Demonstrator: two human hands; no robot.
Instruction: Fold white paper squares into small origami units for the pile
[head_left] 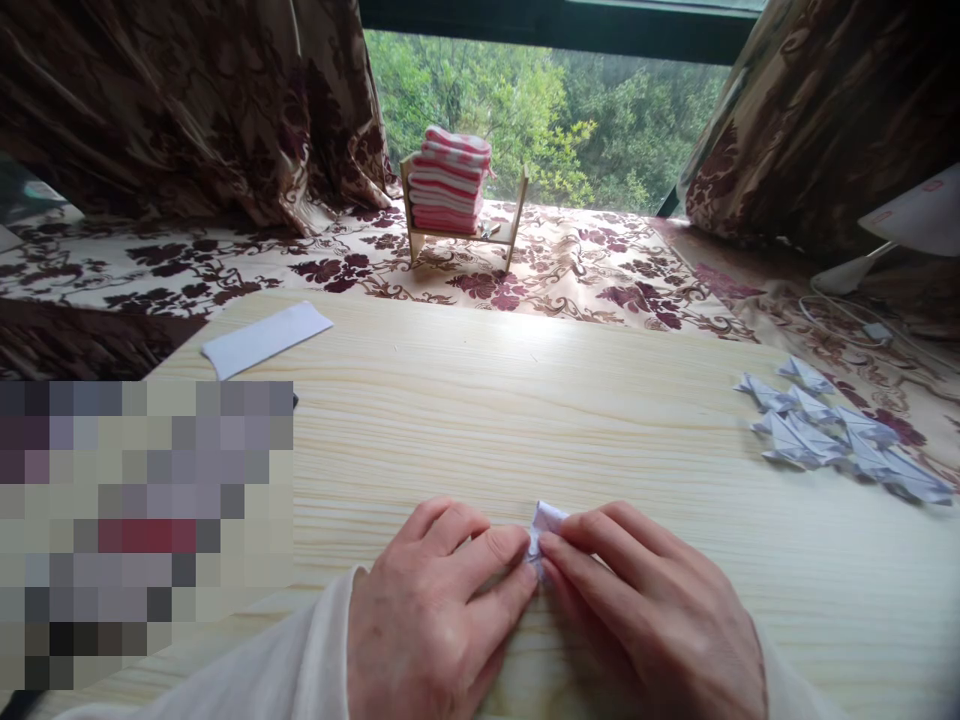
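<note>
My left hand (pixel 431 615) and my right hand (pixel 649 610) lie close together on the light wooden table (pixel 480 420), near its front edge. Their fingertips meet and press down on a small folded piece of white paper (pixel 546 520). Only a corner of the paper shows above the fingers; the rest is hidden under them. Both hands have fingers bent and pinched onto the paper. A pale sleeve covers my left forearm.
A pile of several folded white paper figures (pixel 840 430) lies at the table's right edge. A white paper strip (pixel 266 338) lies at the far left. Behind the table, a small wooden rack (pixel 461 215) holds stacked pink and white cloths. A blurred patch covers the left.
</note>
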